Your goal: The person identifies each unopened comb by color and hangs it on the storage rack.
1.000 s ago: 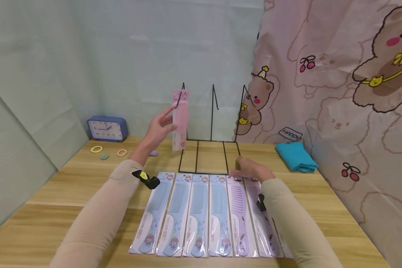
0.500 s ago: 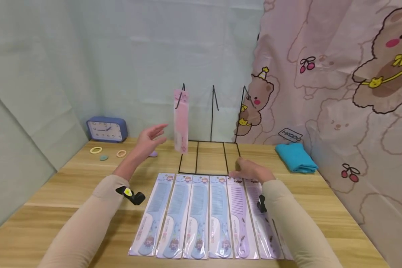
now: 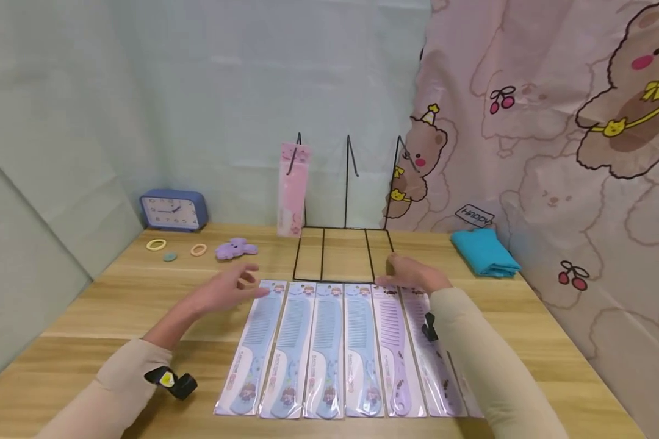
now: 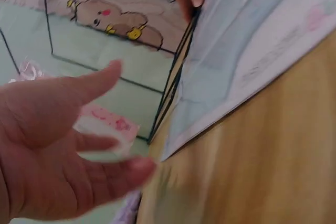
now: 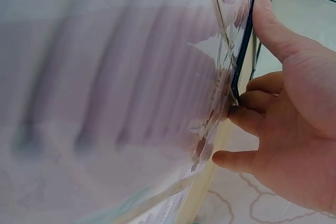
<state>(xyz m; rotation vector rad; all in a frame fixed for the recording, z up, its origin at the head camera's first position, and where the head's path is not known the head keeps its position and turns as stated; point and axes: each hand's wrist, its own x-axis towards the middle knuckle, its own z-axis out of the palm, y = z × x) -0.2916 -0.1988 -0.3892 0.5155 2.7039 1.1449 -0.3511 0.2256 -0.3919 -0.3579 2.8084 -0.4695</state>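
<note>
Beige long sleeves [image 3: 472, 360], bare hands, small black wrist-mounted cameras [image 3: 172, 383]

Left hand [image 3: 227, 291]: raised off the surface, palm inward, fingers loosely spread, holding nothing. Right hand [image 3: 414, 275]: lying low, fingers [image 5: 247, 119] curled, thumb extended. Both forearms extended forward.

My right hand [image 5: 294, 124] lay at the right, fingers loosely curled, thumb stretched up along the black wire of the rack [image 5: 244, 51]. My fingertips [image 5: 239, 115] touched the edge of a clear comb packet [image 5: 121, 93], blurred, with purple teeth showing through.
</note>
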